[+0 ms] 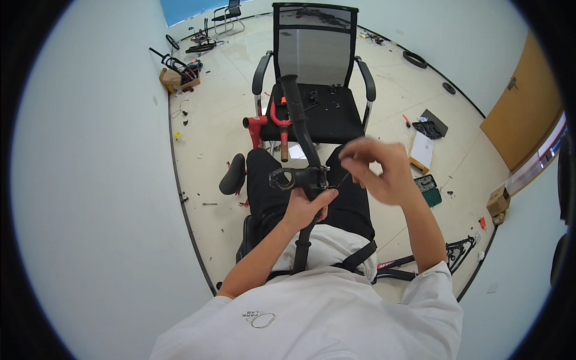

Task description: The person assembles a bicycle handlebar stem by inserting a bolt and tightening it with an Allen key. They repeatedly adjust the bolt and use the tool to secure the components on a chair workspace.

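A black bicycle handlebar (302, 129) with a stem (307, 177) clamped around it stands lengthwise above my lap. The stem's open ring end points left. My left hand (307, 209) is closed around the bar just below the stem, thumb near the clamp bolts. To the right of the stem, my right hand (379, 171) is raised, fingers and thumb curled together in a loop and slightly blurred. A thin dark rod, like a hex key (343, 179), runs from the stem toward those fingertips. Whether they touch it is hard to see.
Ahead stands a black mesh chair (315, 54), small parts on its seat, with a red fork (281, 120) against it. Left of my knee is a bicycle saddle (233, 175). A toolbox (427, 189) lies on the right floor, a frame (408, 267) behind my right elbow.
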A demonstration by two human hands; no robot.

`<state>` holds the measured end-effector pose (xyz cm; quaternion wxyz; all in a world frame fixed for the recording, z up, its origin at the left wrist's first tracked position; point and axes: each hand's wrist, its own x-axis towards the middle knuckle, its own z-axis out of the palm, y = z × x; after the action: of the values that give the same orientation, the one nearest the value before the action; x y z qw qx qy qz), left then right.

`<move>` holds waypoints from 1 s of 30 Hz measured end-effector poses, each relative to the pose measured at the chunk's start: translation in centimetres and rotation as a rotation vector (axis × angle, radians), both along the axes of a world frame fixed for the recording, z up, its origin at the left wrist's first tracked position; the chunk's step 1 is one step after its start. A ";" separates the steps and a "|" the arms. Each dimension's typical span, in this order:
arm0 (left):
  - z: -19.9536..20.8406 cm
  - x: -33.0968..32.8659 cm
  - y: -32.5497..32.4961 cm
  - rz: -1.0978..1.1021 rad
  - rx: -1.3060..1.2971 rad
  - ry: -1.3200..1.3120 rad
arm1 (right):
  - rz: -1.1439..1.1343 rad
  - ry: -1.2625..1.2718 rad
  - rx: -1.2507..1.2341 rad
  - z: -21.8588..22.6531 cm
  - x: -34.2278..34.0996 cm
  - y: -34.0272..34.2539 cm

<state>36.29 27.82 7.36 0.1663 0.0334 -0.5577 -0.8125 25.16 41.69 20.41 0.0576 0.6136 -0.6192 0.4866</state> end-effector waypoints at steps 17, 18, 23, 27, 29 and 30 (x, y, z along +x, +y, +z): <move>0.1 0.7 0.4 -0.065 0.128 -0.014 | -0.091 0.005 0.093 -9.7 -5.2 -5.3; 0.0 0.8 0.4 -0.071 0.136 0.000 | -0.098 -0.005 0.109 -10.5 -4.6 -4.7; 0.5 1.3 0.2 -0.046 0.130 0.021 | -0.049 -0.105 0.158 -13.7 -1.9 -2.5; 0.3 1.6 -0.6 -0.018 0.163 0.052 | 0.001 -0.188 0.293 -14.5 0.9 -1.1; 0.4 1.6 -0.8 0.018 0.201 0.068 | 0.042 -0.182 0.321 -14.6 2.2 -0.7; 0.4 1.6 -0.8 0.037 0.219 0.075 | 0.047 -0.249 0.323 -14.5 3.1 -0.2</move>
<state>37.94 26.98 7.75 0.1972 0.0312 -0.4582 -0.8661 28.23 41.51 5.95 -0.1299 0.5643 -0.6770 0.4543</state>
